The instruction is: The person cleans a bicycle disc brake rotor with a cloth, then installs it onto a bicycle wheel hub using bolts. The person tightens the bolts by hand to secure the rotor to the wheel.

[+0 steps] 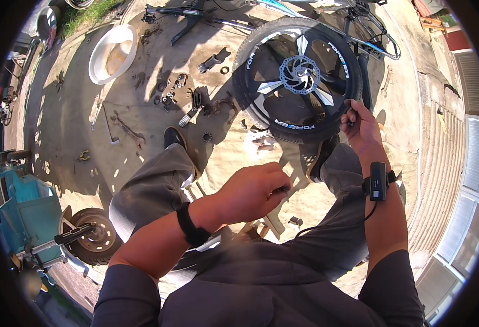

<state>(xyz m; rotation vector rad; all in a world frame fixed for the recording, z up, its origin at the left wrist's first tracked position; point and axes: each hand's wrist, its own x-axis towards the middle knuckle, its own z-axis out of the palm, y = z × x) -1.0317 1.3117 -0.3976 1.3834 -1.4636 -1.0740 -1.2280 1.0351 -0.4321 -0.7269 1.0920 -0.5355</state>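
Mag wheel flat on the ground, one hand at its edge

Right hand [364, 133] first: its fingers [351, 116] are curled in at the near right edge of the tyre [241, 71]. Looks like contact, but I can't tell if they're actually gripping. Left hand [253, 193] is off the wheel, over the lap, fingers curled; no idea whether something's tucked in there. The mag-style bicycle wheel [321, 95] lies flat past the knees, disc brake rotor [300, 76] facing up, right shoe [322, 156] right by its near edge.

My two cents: I'd brace the rim with the other palm, work round the tyre bit by bit, and keep greasy fingers off that rotor. Mind the loose small parts [168, 98] and coil spring [185, 119] to the left, easy to knock. White basin [112, 54] sits farther out, upper left.
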